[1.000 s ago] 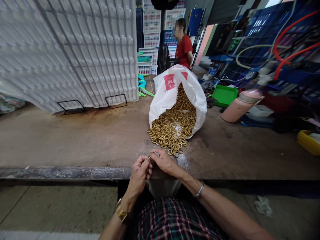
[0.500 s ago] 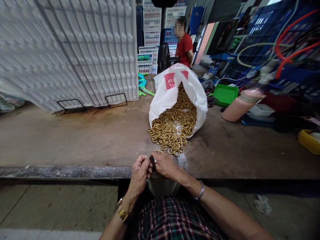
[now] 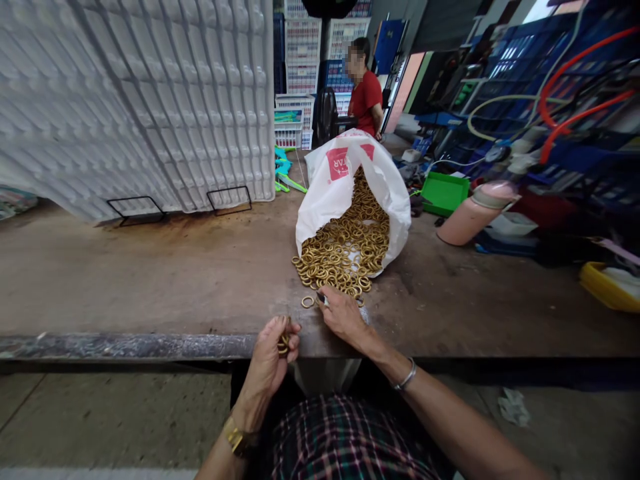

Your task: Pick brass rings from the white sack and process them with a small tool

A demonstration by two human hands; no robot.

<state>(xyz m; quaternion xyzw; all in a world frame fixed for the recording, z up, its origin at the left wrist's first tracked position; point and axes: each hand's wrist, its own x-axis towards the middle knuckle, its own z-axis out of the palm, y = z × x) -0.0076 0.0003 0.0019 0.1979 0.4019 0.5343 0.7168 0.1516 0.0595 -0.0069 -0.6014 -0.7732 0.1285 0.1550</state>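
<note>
Several brass-coloured round metal rings (image 3: pixel 283 345) sit in our half-curled left hand (image 3: pixel 266 357); our nearly closed right hand (image 3: pixel 346 320) pinches a small dark-tipped tool (image 3: pixel 323 300), best guided lightly.

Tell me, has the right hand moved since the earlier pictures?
Yes. Judged against the bag, the right hand went forward and a bit right, away from the left hand, to the rings.
</note>
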